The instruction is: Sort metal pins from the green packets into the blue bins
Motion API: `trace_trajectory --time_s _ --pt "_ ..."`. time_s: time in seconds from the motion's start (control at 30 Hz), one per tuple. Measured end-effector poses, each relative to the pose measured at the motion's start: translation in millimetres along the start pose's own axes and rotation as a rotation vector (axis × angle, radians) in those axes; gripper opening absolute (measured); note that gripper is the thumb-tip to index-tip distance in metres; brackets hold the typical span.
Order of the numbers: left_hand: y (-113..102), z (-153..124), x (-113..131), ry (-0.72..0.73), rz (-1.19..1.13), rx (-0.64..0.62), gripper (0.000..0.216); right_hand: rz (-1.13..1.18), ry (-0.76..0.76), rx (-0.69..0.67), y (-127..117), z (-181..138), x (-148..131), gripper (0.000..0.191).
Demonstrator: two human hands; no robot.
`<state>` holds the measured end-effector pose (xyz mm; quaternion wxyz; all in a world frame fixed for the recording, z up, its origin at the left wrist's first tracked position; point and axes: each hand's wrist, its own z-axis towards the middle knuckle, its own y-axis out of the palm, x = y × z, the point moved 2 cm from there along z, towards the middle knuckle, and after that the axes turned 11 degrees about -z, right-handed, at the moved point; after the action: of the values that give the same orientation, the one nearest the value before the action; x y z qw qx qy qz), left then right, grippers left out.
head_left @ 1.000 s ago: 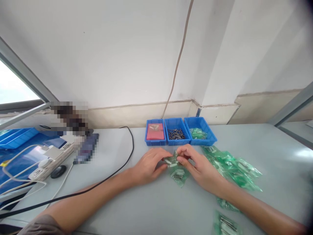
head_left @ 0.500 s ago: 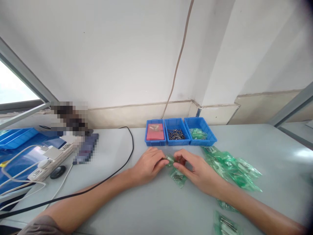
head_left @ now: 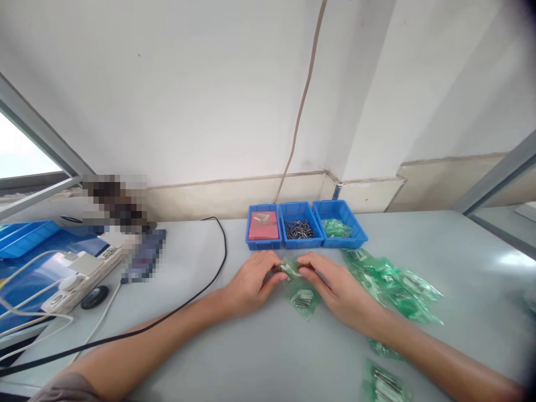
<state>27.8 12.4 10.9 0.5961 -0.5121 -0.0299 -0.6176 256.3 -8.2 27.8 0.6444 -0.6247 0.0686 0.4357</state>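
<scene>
Between my two hands is a small greenish clear plastic bag [head_left: 290, 267] with pale pieces in it. My left hand [head_left: 253, 283] pinches its left side, thumb against fingers. On the other side, my right hand [head_left: 330, 282] grips the bag between thumb and forefinger. Just below lies another clear green bag [head_left: 304, 300] holding metal screws and white pieces, on the table. Behind my hands stand blue bins: one with a red sheet [head_left: 263, 226] and a small clear bag on it, one with loose screws [head_left: 298, 229], one with green bags [head_left: 336, 228].
A pile of filled green bags [head_left: 397, 287] lies to the right, and another bag [head_left: 384, 385] sits near the front edge. A black cable [head_left: 184, 304] crosses over my left forearm. At left are a power strip [head_left: 79, 279] and a black mouse [head_left: 94, 297].
My right fingers have closed on the right side of the small bag, which is now stretched between both hands. The view has shifted slightly.
</scene>
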Motion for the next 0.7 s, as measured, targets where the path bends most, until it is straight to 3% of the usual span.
trace_trajectory --time_s 0.17,0.4,0.6,0.7 --pt "-1.6 0.9 -1.1 -0.116 -0.013 0.004 0.030 0.020 -0.001 0.036 1.4 -1.3 2.3 0.012" --pt "-2.7 2.6 -3.8 -0.199 -0.022 0.032 0.037 -0.038 -0.166 0.046 0.0 -1.7 -0.9 0.023" --pt "-3.5 5.8 1.3 -0.154 -0.010 -0.003 0.044 -0.059 -0.175 0.064 -0.3 0.5 -0.4 0.008" --pt "-4.6 6.4 4.5 -0.103 -0.043 -0.001 0.043 -0.055 -0.169 0.094 -2.5 1.3 -2.0 0.012"
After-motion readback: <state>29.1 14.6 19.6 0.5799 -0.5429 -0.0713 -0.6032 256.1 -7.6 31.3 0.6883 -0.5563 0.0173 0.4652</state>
